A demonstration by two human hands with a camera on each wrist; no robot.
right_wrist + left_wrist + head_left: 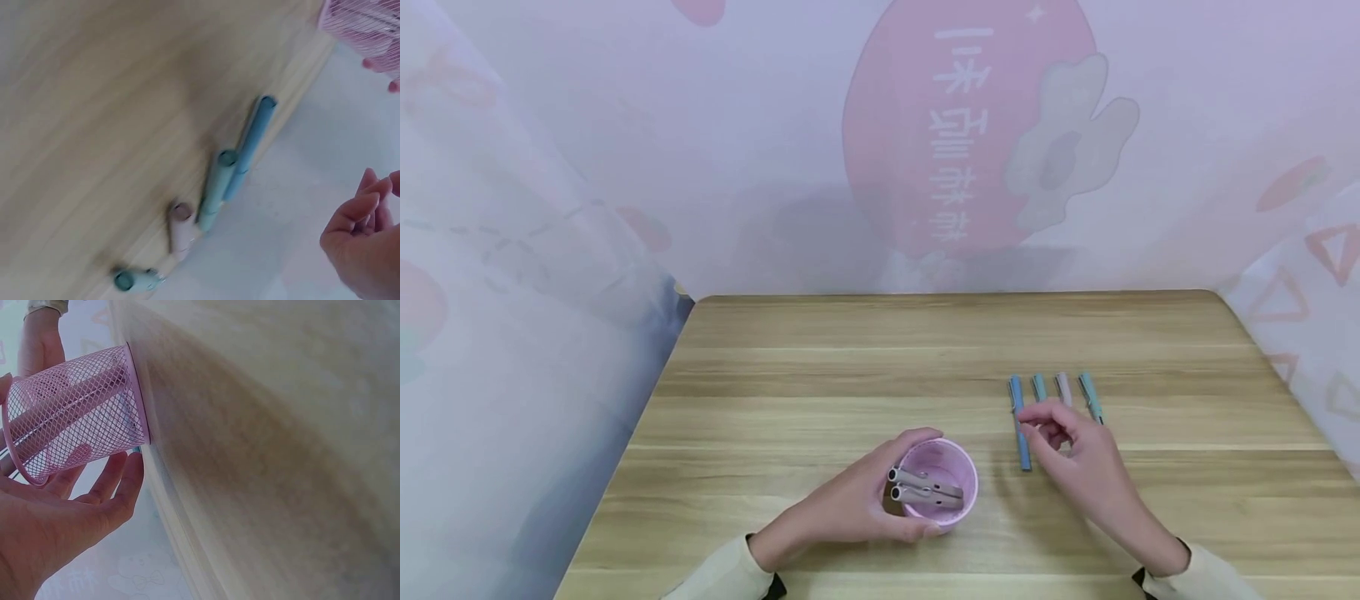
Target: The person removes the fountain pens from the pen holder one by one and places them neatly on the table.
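A pink mesh cup (937, 485) stands near the table's front edge with two pinkish pens (925, 488) leaning in it. My left hand (857, 500) holds the cup, thumb round the far rim and fingers round the near side; the left wrist view shows the cup (81, 406) against that hand (69, 512). My right hand (1063, 433) hovers with loosely curled fingers over a row of pens, holding nothing. The row runs blue pen (1019, 425), teal pen (1038, 387), pink pen (1063, 387), teal pen (1090, 397). In the right wrist view the hand (362, 244) is apart from the blue pen (253, 144).
The wooden table (850, 375) is walled in at the back and on both sides by a pale printed cloth (775, 167). Bare wood stretches left of the cup and behind the pens.
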